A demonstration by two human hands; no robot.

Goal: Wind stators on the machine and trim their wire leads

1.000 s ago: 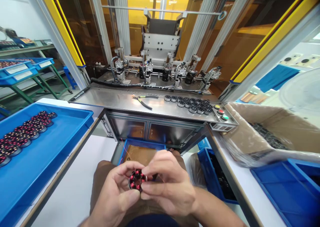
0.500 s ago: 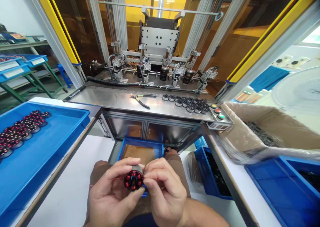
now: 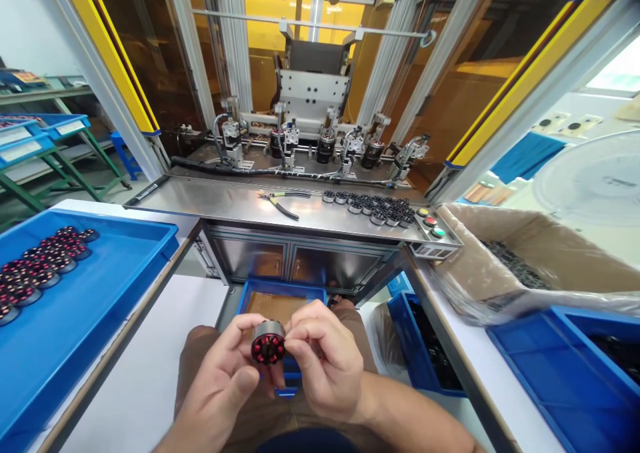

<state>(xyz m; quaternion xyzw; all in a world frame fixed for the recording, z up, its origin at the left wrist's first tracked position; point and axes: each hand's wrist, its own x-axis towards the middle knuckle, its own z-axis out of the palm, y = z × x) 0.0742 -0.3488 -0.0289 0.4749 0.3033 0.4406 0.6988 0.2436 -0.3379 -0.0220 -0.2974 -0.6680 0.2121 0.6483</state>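
A round motor stator with a grey metal rim and red wire windings is held in front of my lap. My left hand grips it from the left and below, its thumb lifted off the front face. My right hand pinches at the stator's right edge. Whatever lies between those fingertips is too small to make out. Side cutters with green-and-black handles lie open on the metal ledge ahead. Several dark stators are grouped on the ledge to their right.
On the left is a blue tray with rows of red-wound stators. A winding machine stands ahead, with push buttons at the ledge's right end. A plastic-lined box and blue bins stand on the right.
The stator has tipped, so more of its grey rim faces up. My left thumb has come off its front face. The right hand keeps its pinch, and the view has shifted slightly.
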